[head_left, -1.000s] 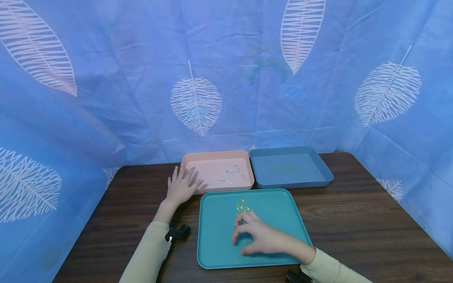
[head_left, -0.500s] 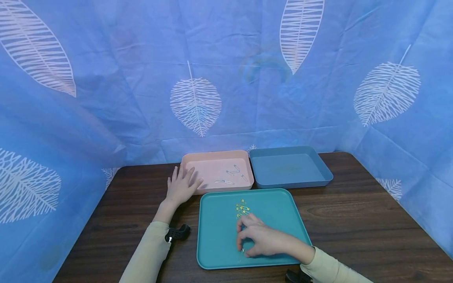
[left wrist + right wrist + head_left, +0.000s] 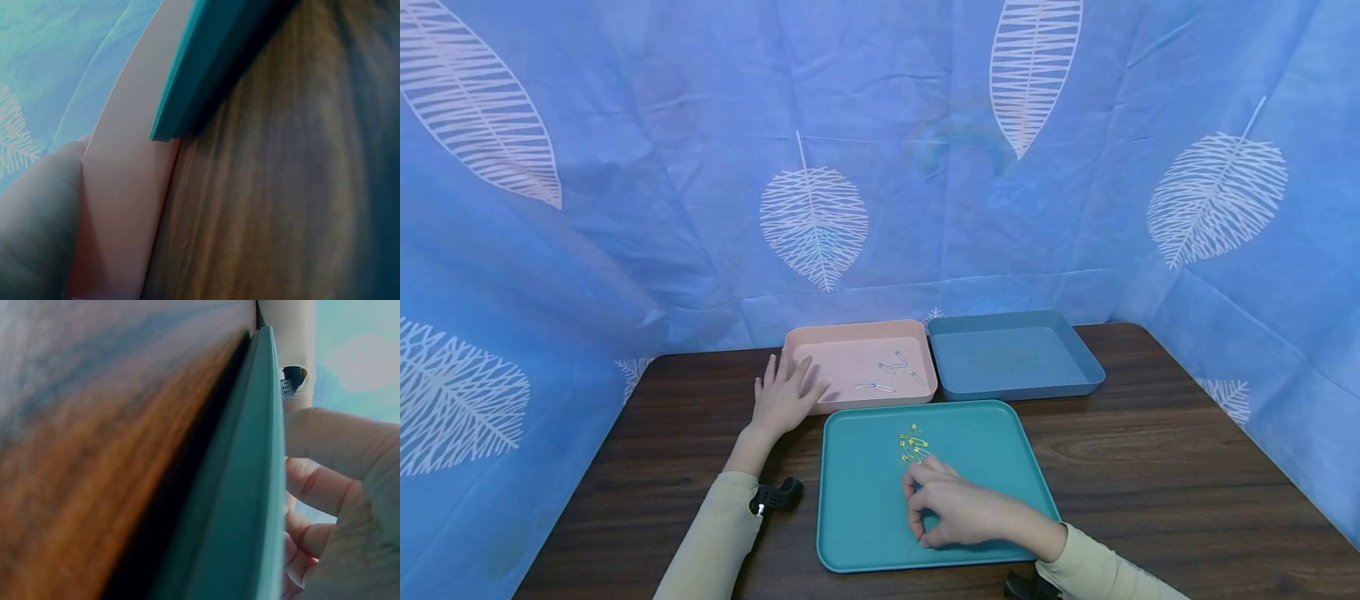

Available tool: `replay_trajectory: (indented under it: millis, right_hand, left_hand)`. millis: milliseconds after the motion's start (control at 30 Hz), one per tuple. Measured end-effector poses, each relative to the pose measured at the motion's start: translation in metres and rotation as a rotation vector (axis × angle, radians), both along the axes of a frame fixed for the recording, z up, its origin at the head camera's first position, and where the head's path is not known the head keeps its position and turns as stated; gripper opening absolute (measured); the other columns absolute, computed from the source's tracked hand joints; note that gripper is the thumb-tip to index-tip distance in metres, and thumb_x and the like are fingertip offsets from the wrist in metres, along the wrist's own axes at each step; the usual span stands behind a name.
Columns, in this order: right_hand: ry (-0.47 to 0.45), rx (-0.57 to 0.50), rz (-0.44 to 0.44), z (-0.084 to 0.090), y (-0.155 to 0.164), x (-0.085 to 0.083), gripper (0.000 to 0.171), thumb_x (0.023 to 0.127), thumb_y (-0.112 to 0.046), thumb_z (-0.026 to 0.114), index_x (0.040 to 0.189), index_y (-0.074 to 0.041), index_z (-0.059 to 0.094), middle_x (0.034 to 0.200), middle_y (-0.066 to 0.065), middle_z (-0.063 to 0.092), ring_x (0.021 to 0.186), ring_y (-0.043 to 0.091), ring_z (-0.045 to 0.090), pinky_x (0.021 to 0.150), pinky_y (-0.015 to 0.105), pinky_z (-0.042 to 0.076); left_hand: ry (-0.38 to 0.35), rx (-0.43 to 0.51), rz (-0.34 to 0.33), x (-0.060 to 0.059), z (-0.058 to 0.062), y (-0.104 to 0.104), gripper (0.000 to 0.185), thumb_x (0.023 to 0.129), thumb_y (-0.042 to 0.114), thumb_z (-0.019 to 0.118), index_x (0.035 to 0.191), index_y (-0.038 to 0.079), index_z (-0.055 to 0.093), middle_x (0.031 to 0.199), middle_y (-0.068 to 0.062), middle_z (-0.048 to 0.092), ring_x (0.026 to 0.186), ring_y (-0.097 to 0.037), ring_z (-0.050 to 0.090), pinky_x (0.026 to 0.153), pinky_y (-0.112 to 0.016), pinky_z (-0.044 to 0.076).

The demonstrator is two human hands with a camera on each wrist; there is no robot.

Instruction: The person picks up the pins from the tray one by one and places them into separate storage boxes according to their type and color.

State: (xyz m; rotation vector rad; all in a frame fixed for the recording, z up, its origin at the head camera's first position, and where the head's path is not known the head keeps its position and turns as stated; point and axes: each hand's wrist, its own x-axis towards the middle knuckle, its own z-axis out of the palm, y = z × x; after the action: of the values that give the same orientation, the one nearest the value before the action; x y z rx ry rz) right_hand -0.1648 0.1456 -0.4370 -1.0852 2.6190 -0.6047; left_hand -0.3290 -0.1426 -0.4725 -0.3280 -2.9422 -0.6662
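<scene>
My right hand is low over the front half of the teal tray. Its thumb and forefinger come together on a small safety pin, which the fingertips mostly hide. Just beyond the knuckles lies a cluster of yellow safety pins. With fingers spread, my left hand rests at the left front corner of the pink tray; in the left wrist view the thumb lies against that tray's wall. Several silver safety pins lie inside the pink tray. The right wrist view shows the teal rim covering the fingertips.
A blue tray stands to the right of the pink one, behind the teal tray. All three sit on a dark wooden table. Blue cloth with white leaf prints hangs around the back and sides.
My right thumb and forefinger have closed together over a pin that showed between them half a second ago. More of the yellow pins shows now. My left hand stays in place.
</scene>
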Motion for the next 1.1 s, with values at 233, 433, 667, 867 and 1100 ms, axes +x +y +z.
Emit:
replay_trajectory:
  millis: [233, 433, 667, 867, 1100]
  right_hand:
    - [0.056, -0.002, 0.02, 0.001, 0.0, 0.001, 0.027, 0.072, -0.012, 0.077, 0.063, -0.029, 0.058, 0.095, -0.015, 0.042, 0.092, 0.004, 0.03, 0.084, 0.024, 0.03]
    - [0.082, -0.041, -0.016, 0.004, 0.004, -0.004, 0.026, 0.072, -0.011, 0.077, 0.064, -0.028, 0.059, 0.097, -0.014, 0.044, 0.094, 0.005, 0.032, 0.084, 0.026, 0.032]
    - [0.046, -0.104, -0.056, 0.016, 0.011, -0.013, 0.023, 0.075, -0.01, 0.075, 0.068, -0.027, 0.062, 0.1, -0.013, 0.047, 0.095, 0.007, 0.032, 0.085, 0.029, 0.033]
    - [0.053, -0.165, -0.074, 0.026, 0.021, -0.024, 0.022, 0.077, -0.01, 0.075, 0.07, -0.027, 0.064, 0.103, -0.008, 0.05, 0.1, 0.011, 0.034, 0.085, 0.033, 0.035]
    - [0.044, -0.216, -0.104, 0.034, 0.03, -0.04, 0.022, 0.079, -0.008, 0.074, 0.071, -0.025, 0.064, 0.106, -0.004, 0.049, 0.098, 0.016, 0.033, 0.081, 0.034, 0.033]
  left_hand:
    - [-0.002, -0.002, -0.002, 0.0, 0.0, 0.0, 0.076, 0.093, 0.066, 0.044, 0.153, 0.022, 0.032, 0.164, -0.019, 0.009, 0.151, -0.043, 0.005, 0.11, -0.074, 0.011]
    - [-0.004, 0.008, -0.004, 0.0, 0.001, 0.0, 0.075, 0.093, 0.065, 0.045, 0.153, 0.021, 0.033, 0.163, -0.02, 0.01, 0.15, -0.044, 0.005, 0.11, -0.075, 0.011]
    - [-0.008, 0.0, -0.005, -0.001, 0.0, 0.0, 0.075, 0.093, 0.066, 0.044, 0.153, 0.022, 0.032, 0.164, -0.019, 0.009, 0.15, -0.044, 0.005, 0.11, -0.075, 0.011]
    - [-0.007, 0.004, -0.01, -0.001, -0.001, 0.0, 0.074, 0.094, 0.065, 0.044, 0.153, 0.022, 0.032, 0.163, -0.02, 0.009, 0.15, -0.044, 0.004, 0.11, -0.075, 0.01]
    - [0.002, 0.003, -0.011, -0.001, 0.0, 0.0, 0.075, 0.094, 0.065, 0.044, 0.153, 0.021, 0.033, 0.163, -0.02, 0.01, 0.15, -0.045, 0.004, 0.109, -0.076, 0.011]
